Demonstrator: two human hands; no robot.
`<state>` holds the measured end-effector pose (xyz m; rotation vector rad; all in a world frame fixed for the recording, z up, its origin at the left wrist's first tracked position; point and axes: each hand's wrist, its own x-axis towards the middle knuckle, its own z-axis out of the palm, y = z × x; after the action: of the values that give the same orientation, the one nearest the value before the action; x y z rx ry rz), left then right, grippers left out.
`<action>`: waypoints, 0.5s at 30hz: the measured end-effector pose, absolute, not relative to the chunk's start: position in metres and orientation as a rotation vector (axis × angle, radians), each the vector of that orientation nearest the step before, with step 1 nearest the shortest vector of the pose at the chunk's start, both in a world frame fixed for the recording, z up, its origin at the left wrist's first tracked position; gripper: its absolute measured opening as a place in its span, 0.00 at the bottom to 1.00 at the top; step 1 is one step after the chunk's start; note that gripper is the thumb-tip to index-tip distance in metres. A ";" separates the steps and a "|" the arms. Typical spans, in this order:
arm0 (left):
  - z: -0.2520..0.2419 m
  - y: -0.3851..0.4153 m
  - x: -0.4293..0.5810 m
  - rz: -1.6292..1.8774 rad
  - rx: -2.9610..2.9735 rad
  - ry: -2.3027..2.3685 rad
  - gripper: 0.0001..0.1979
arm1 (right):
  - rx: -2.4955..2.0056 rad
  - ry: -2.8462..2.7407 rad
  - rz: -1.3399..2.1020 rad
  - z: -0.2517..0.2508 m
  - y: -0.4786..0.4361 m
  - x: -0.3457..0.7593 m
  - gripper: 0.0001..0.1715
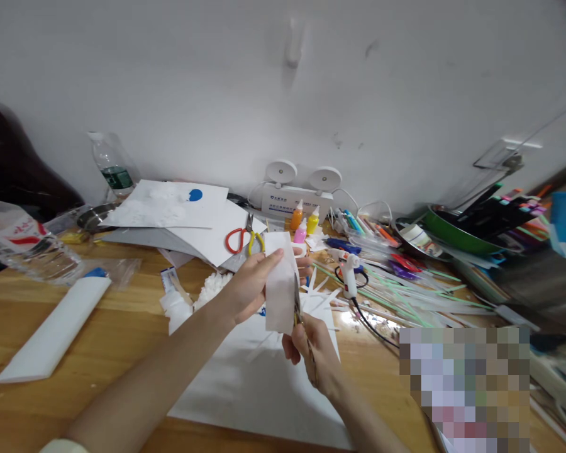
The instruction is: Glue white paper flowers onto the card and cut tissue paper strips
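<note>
My left hand (252, 286) holds a white paper strip (279, 296) upright, thumb on its face and fingers behind it. In my right hand (314, 349) is a pair of scissors (297, 302), my fingers around the handles. The scissor blades stand along the right edge of the strip, close to its lower part. Below both hands a large white sheet (259, 396) lies on the wooden table. Thin white paper pieces (323, 302) are scattered just right of the strip. A ruffled white paper piece (212, 286) sits behind my left forearm.
Red-and-yellow-handled pliers (245, 242) rest on stacked boards (207, 236) at the back. A glue gun (348, 274) with its cord stands to the right, near small paint bottles (312, 220) and green strips (400, 296). Leftward are a folded white roll (56, 333) and a water bottle (23, 242).
</note>
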<state>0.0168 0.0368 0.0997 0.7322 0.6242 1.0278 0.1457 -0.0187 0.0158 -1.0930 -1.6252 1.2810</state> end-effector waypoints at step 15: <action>0.099 0.035 0.017 0.936 0.802 0.639 0.28 | -1.106 -1.509 1.314 0.015 -0.015 0.145 0.31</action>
<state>0.0173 0.0349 0.0993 0.8016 0.6390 0.9359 0.1446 -0.0151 0.0153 -1.1059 -1.5091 1.3139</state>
